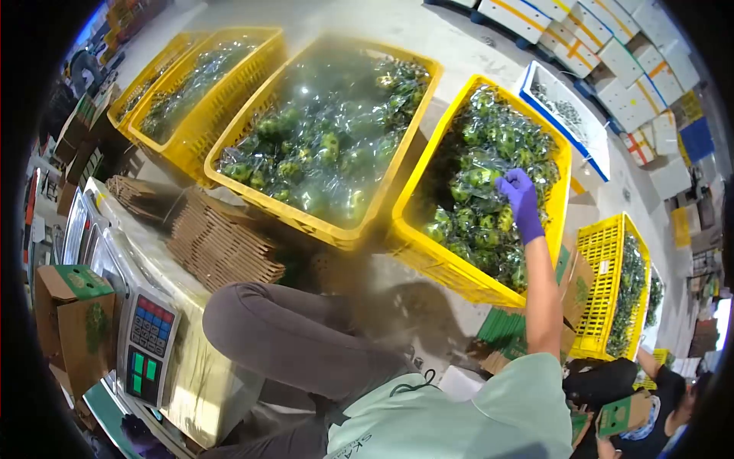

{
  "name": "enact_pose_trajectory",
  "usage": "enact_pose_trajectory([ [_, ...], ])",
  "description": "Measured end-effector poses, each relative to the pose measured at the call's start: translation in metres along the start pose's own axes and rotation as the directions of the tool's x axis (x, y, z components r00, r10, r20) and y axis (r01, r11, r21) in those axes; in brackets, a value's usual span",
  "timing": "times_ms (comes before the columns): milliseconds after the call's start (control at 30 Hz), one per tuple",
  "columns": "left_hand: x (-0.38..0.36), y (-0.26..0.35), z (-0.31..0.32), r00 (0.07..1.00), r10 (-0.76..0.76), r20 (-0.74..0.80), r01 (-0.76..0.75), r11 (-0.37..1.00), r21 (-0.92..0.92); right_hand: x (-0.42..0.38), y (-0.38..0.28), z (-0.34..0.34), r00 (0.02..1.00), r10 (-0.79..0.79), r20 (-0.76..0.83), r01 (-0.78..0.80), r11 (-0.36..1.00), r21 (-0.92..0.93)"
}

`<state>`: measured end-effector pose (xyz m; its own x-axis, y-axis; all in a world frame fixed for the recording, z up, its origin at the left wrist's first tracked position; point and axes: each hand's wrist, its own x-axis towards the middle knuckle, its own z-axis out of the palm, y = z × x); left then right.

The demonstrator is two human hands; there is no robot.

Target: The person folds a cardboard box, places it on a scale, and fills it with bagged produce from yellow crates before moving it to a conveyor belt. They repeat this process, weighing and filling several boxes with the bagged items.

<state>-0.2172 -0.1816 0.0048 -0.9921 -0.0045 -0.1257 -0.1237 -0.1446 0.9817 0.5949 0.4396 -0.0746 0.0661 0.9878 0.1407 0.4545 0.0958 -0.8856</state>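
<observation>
My right hand point(522, 203), in a purple glove, reaches into a yellow crate point(428, 260) full of green produce in clear plastic. Its fingers are curled and pinch the clear plastic of a bag of green produce point(478, 181). At the lower left edge a dark purple shape, apparently my gloved left hand point(141, 434), shows beside the scale; its fingers are too dark to make out. A digital scale point(149, 344) with lit green displays stands at the left. On it rests a brown and green cardboard box point(84, 325).
More yellow crates of bagged produce point(329, 145) stand ahead and left. Flattened cardboard point(222, 241) is stacked beside the scale. A white foam box point(566, 115) and another yellow crate point(604, 283) lie right. A co-worker point(650, 405) holds a small box at lower right.
</observation>
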Motion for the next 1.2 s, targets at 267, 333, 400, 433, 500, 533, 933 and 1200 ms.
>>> enact_pose_trajectory([
  [267,0.022,-0.011,-0.05,0.982,0.138,0.13,-0.136,0.99,-0.02,-0.011,-0.142,0.039,0.99,-0.09,0.107,0.018,0.838,0.546],
  [333,-0.035,0.001,-0.006,0.936,0.272,0.221,-0.27,0.962,-0.04,-0.013,-0.2,0.089,0.933,-0.347,0.097,0.226,0.772,0.594],
  [400,-0.058,-0.001,0.031,0.721,0.626,0.298,-0.684,0.572,0.453,-0.017,-0.26,0.136,0.837,-0.519,0.174,0.288,0.689,0.665],
  [433,-0.069,0.003,0.044,0.584,0.742,0.33,-0.754,0.344,0.56,-0.022,-0.292,0.161,0.751,-0.648,0.124,0.449,0.64,0.624],
  [500,-0.085,0.006,0.053,0.71,0.684,0.17,-0.692,0.631,0.351,-0.068,-0.391,0.224,0.602,-0.797,-0.051,0.582,0.394,0.712],
  [533,-0.088,0.01,0.053,0.846,0.511,0.152,-0.527,0.844,0.096,-0.09,-0.437,0.252,0.474,-0.867,-0.155,0.652,0.227,0.723],
  [933,-0.132,0.038,0.066,0.953,0.26,0.158,-0.236,0.96,-0.153,-0.254,-0.605,0.459,-0.385,-0.914,0.13,0.727,-0.213,0.653],
  [1200,-0.138,0.047,0.062,0.921,0.338,0.196,-0.3,0.933,-0.2,-0.202,-0.57,0.396,-0.161,-0.933,0.322,0.771,0.085,0.631],
])
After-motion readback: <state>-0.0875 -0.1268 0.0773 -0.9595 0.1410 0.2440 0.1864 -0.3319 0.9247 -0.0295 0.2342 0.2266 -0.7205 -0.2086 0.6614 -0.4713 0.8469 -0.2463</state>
